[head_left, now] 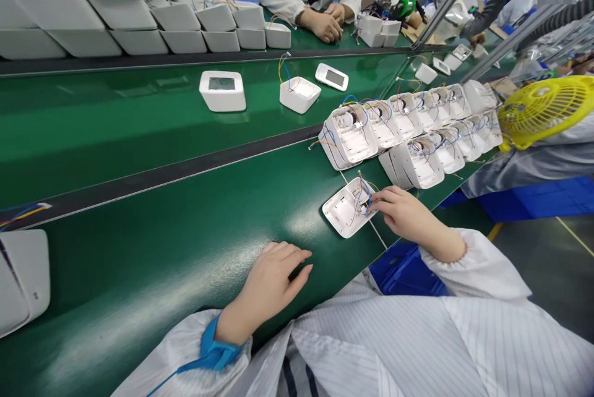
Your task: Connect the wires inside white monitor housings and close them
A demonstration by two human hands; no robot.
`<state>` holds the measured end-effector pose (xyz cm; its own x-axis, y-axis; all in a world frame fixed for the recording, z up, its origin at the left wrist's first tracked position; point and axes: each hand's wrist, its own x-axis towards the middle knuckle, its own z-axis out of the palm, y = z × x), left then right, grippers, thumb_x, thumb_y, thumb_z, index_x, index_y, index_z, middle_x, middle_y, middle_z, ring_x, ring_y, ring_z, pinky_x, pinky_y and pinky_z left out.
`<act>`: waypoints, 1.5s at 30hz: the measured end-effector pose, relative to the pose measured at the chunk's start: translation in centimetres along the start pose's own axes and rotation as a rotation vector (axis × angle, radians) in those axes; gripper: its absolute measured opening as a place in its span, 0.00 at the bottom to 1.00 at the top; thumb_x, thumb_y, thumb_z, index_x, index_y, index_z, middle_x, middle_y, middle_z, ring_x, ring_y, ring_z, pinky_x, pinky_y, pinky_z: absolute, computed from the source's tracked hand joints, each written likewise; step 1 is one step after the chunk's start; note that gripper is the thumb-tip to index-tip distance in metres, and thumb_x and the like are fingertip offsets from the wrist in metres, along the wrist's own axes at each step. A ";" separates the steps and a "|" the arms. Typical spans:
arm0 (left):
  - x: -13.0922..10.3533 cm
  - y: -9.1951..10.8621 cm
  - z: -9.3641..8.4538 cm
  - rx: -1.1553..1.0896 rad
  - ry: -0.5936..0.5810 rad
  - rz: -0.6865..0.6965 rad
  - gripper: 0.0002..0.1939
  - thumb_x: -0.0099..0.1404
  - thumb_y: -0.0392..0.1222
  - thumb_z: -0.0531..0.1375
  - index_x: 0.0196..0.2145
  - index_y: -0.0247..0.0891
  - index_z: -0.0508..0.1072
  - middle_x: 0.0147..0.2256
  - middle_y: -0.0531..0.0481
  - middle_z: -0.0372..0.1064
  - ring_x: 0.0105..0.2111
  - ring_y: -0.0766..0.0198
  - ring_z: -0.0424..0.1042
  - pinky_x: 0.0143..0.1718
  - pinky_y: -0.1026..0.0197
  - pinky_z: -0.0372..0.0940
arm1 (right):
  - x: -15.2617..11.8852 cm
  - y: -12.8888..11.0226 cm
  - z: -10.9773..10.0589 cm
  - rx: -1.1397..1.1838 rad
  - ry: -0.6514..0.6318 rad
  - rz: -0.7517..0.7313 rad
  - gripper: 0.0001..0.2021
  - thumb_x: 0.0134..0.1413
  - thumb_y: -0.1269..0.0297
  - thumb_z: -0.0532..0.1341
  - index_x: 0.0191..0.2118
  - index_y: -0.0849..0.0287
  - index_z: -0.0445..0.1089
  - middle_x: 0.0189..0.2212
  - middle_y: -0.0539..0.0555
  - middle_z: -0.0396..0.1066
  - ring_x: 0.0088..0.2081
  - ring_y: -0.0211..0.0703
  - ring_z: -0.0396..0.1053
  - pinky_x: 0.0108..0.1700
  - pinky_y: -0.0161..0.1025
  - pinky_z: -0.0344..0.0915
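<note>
A white plastic housing (344, 208) lies open side up on the green bench, with thin coloured wires (366, 190) and small parts inside. Its right end is in the grip of my right hand (400, 213), whose fingers are at the rim beside the wires; the fingertips are partly hidden. My left hand (276, 279) rests flat near the bench's front edge, fingers stretched out and holding nothing. It is left of the housing and apart from it. A blue wrist strap (216, 344) with a cord is around my left wrist.
Two rows of wired white housings (355, 134) stand beyond my right hand. A belt (153, 131) carries a unit with a display (223, 91). Stacked housings (125, 10) line the far side, near a co-worker's hands (325, 23). A yellow fan (547, 109) stands right; white housings (28, 279) lie left.
</note>
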<state>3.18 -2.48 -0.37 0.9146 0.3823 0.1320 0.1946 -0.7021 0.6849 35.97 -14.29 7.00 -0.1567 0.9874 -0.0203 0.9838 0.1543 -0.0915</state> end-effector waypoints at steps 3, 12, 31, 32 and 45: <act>-0.1 0.0 0.0 -0.006 0.005 0.000 0.10 0.73 0.43 0.55 0.46 0.39 0.74 0.39 0.49 0.76 0.38 0.59 0.72 0.40 0.53 0.61 | 0.0 0.4 0.4 -0.026 -0.053 -0.023 0.08 0.61 0.74 0.60 0.38 0.58 0.77 0.43 0.58 0.75 0.42 0.52 0.71 0.42 0.50 0.74; -0.1 0.0 0.1 -0.008 -0.002 -0.005 0.11 0.73 0.43 0.55 0.47 0.39 0.74 0.40 0.49 0.76 0.39 0.59 0.72 0.41 0.53 0.62 | 0.0 -0.2 -4.9 0.358 0.185 0.012 0.08 0.64 0.57 0.64 0.38 0.55 0.75 0.40 0.54 0.75 0.39 0.43 0.75 0.42 0.40 0.74; -0.2 0.0 0.1 -0.028 -0.005 -0.033 0.11 0.72 0.43 0.54 0.45 0.39 0.74 0.39 0.47 0.76 0.38 0.58 0.72 0.42 0.51 0.62 | 8.6 12.0 -3.8 -0.270 0.639 0.973 0.12 0.52 0.59 0.62 0.34 0.63 0.76 0.37 0.64 0.73 0.41 0.56 0.71 0.47 0.50 0.66; -0.2 0.0 0.0 -0.033 -0.005 -0.033 0.11 0.72 0.43 0.54 0.45 0.39 0.74 0.39 0.48 0.76 0.38 0.58 0.72 0.42 0.51 0.62 | 8.7 12.0 -3.6 -0.274 0.619 0.974 0.13 0.53 0.59 0.61 0.34 0.64 0.77 0.38 0.65 0.74 0.41 0.56 0.71 0.47 0.51 0.65; 0.3 -0.4 -0.8 -0.216 0.158 -0.050 0.10 0.72 0.40 0.55 0.41 0.39 0.76 0.33 0.50 0.76 0.32 0.65 0.73 0.35 0.60 0.64 | 8.4 5.6 -3.9 -0.225 0.949 0.569 0.12 0.59 0.60 0.61 0.45 0.61 0.73 0.51 0.65 0.69 0.55 0.60 0.66 0.59 0.60 0.62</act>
<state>3.15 -1.62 -0.04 0.8356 0.5142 0.1933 0.1419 -0.5420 0.8283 40.46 -4.99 10.24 0.3542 0.5279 0.7719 0.8995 -0.4181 -0.1269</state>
